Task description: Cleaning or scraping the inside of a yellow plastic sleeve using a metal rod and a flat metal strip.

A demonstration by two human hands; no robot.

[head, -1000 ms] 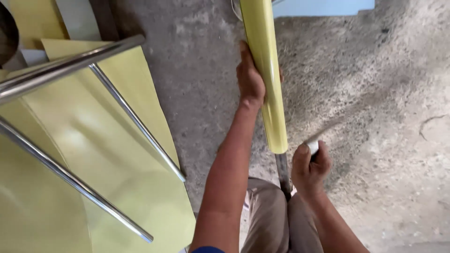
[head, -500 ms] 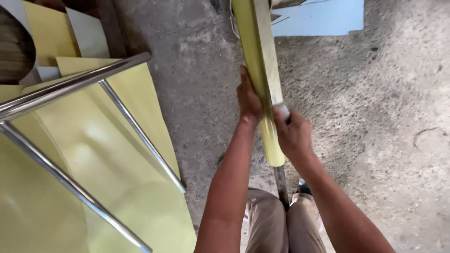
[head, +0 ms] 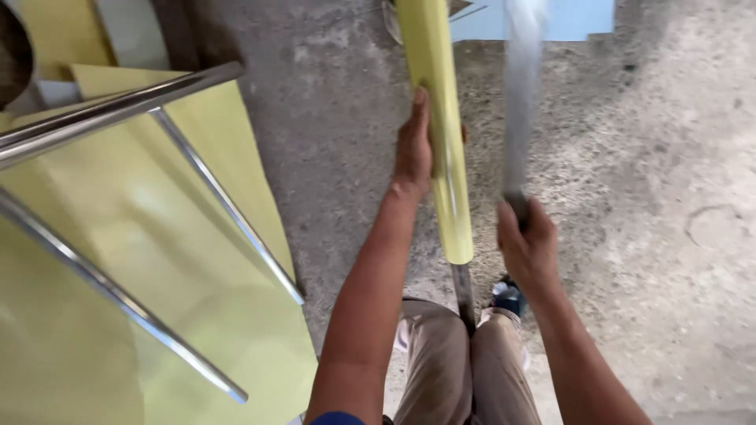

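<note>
Yellow roll (head: pixel 441 142) gripped by left hand (head: pixel 413 153); right hand (head: pixel 529 244) clamps blurred blade (head: pixel 521 102) beside it.

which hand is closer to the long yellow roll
Left. The left hand grips the yellow roll on its side. The right hand is apart from it, to its right, holding a blurred grey tool.

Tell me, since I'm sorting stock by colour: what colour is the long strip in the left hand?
Pale yellow strip, clearest in the head view.
</note>
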